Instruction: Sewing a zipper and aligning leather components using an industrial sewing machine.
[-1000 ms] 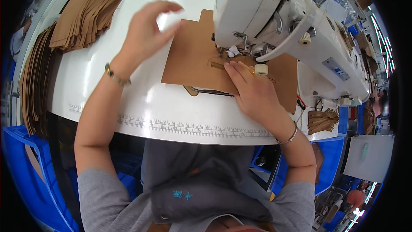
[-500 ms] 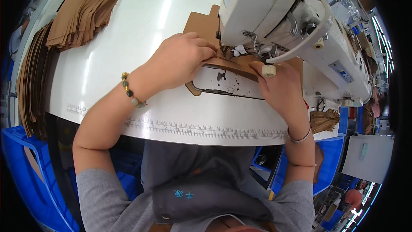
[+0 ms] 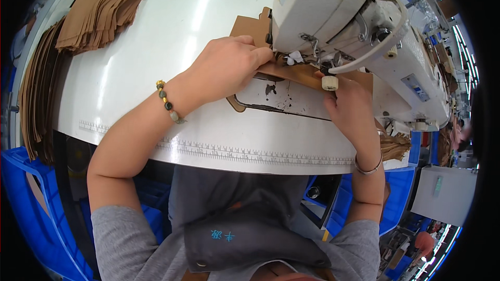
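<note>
My left hand, wearing a beaded bracelet, has its fingers curled and pinched on a brown sheet just left of the needle area of a white sewing machine. Its fingertips are partly hidden. My right hand grips the same sheet farther right, with some fingers hidden behind the machine's round knob. Between my hands the sheet's near edge is folded into a narrow band, exposing the metal bed plate below. The presser foot is mostly hidden.
Two stacks of brown pieces lie at the left of the white table. Small brown strips sit at the right. Blue bins stand below both sides of the table, whose front edge carries a printed ruler.
My left hand has come down from the air onto the sheet and moved right. My right hand has shifted rightward. The sheet's near edge is now folded back, uncovering the bed plate.
</note>
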Demonstrator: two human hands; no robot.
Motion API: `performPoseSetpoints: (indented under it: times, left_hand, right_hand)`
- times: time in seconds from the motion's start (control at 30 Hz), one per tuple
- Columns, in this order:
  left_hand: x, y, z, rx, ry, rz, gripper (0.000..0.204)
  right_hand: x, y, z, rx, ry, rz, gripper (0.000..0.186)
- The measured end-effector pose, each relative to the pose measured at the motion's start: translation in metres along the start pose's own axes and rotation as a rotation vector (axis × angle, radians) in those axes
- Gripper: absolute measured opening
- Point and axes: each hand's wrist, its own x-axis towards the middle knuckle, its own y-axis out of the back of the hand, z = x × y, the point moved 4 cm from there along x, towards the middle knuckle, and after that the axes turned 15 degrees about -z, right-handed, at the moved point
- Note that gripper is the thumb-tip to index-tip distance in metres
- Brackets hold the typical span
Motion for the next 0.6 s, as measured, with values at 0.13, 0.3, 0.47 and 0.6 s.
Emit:
performPoseSetpoints:
  times: [0.13, 0.3, 0.47, 0.6]
  left_hand:
    - [0.001, -0.003, -0.002, -0.071, -0.052, 0.07, 0.017]
    - [0.0, -0.004, -0.003, -0.083, -0.044, 0.025, 0.028]
    - [0.0, -0.003, 0.002, -0.002, -0.173, 0.127, 0.036]
    - [0.0, 0.002, 0.002, -0.061, -0.134, 0.055, 0.036]
  right_hand:
    - [-0.001, -0.008, 0.003, -0.022, -0.001, 0.042, 0.029]
    - [-0.006, -0.006, 0.0, -0.069, 0.001, 0.058, 0.033]
    - [-0.015, -0.017, -0.002, -0.127, -0.037, 0.054, 0.035]
    - [-0.014, -0.008, -0.006, -0.028, 0.055, 0.085, 0.023]
